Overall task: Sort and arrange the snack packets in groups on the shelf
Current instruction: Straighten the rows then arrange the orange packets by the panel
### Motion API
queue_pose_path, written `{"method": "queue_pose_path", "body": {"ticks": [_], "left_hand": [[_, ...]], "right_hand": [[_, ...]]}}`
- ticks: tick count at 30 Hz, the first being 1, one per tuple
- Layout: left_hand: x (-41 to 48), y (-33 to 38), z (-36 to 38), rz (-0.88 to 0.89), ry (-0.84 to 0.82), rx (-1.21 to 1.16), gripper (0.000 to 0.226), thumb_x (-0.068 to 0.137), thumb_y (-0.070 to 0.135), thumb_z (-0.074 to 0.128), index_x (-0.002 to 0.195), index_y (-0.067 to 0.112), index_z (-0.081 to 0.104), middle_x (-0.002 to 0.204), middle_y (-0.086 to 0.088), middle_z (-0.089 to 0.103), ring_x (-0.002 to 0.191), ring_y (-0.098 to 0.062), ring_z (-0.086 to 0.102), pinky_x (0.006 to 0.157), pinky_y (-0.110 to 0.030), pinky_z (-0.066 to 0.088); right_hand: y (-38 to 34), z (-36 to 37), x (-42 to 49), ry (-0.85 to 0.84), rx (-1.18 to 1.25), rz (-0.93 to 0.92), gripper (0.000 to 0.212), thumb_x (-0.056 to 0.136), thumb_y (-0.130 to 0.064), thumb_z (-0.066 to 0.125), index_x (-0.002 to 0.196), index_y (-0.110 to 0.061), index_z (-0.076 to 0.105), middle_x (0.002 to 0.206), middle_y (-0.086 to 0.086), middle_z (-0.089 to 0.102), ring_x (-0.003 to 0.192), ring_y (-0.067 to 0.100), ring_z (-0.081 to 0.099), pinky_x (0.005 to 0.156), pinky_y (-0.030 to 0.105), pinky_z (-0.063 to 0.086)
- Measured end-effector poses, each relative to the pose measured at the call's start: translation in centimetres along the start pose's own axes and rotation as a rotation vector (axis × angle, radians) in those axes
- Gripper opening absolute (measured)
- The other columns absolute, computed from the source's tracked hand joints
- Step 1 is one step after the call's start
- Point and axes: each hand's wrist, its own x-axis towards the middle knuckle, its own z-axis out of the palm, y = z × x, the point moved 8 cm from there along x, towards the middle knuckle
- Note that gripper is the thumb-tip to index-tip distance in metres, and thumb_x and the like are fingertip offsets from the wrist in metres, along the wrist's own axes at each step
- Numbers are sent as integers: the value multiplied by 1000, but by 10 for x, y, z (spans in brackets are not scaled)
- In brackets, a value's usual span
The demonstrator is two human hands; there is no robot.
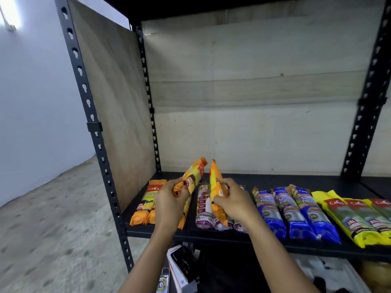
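Note:
My left hand [169,199] grips an orange packet [193,177] lifted and tilted above the black shelf [285,180]. My right hand [232,199] holds a second orange packet [215,191] upright beside it, the two packets close but apart. Under my left hand lie more orange packets [146,204] at the shelf's left end. Purple packets [204,208] lie in the middle, partly hidden by my right hand. To the right are three blue packets [296,212], then yellow packets [355,220] at the right edge.
A wooden side panel [114,106] closes the shelf's left side and a pale back board [254,102] stands behind. Black slotted uprights [99,144] frame it. Below the shelf sit boxes and dark items [182,269]. Concrete floor [53,229] lies to the left.

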Motion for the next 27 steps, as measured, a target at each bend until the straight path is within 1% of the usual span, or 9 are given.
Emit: {"method": "queue_pose_path", "body": {"ticks": [2,5,8,11,14,18,21,25,27], "left_hand": [[6,-22,-26,-115,104,-63,15,89,24,67,104,25,67,85,9,67,67,-4,63,48,-15,43],[10,-65,-56,-306,201,-126,9,86,27,67,95,24,64,88,2,68,77,-13,64,61,-33,52],[10,-101,-74,-425,248,-146,10,85,33,66,91,26,63,86,1,68,79,-19,66,68,-45,59],[11,-120,-78,-466,249,-150,11,85,38,65,88,27,63,84,2,68,78,-20,67,69,-48,60],[15,-124,-70,-458,220,-147,9,87,35,65,89,27,64,84,1,68,78,-19,66,68,-45,60],[17,-116,-61,-397,203,-119,7,89,29,65,90,22,64,85,1,67,77,-12,62,59,-30,49],[20,-115,-62,-337,209,-31,8,88,24,66,85,18,61,84,0,64,75,-11,59,55,-24,39],[23,-114,-60,-200,178,164,8,89,19,62,94,13,60,95,1,57,86,-16,55,63,-22,39],[28,-113,-60,-65,173,305,17,91,16,61,107,12,62,101,-5,57,95,-21,53,73,-29,44]], "right_hand": [[-6,22,2,-40,232,28,54,89,-19,65,136,-33,45,101,-10,68,79,10,70,75,33,60],[-13,67,8,-167,511,133,56,87,-11,63,136,-33,46,105,0,69,88,19,72,84,41,61],[-27,103,16,-265,547,174,55,90,-8,57,134,-36,43,108,4,65,94,26,70,86,52,58],[-39,124,22,-343,574,203,56,93,-5,52,131,-44,42,108,3,66,89,25,72,76,46,62],[-46,131,35,-341,462,160,50,94,-15,46,128,-52,53,119,-1,65,95,25,72,82,48,61],[-48,132,53,-297,361,138,37,94,-21,43,110,-40,71,121,-3,66,106,30,66,85,39,55],[-43,140,59,-290,364,156,32,87,-29,51,110,-39,71,126,-5,63,111,17,59,96,40,52],[-46,144,57,-259,86,-27,33,94,-40,55,125,-33,63,120,-12,60,98,6,53,74,20,45],[-46,144,58,-215,-28,-113,40,90,-58,57,121,-34,63,125,-9,62,104,9,53,76,23,45]]}}
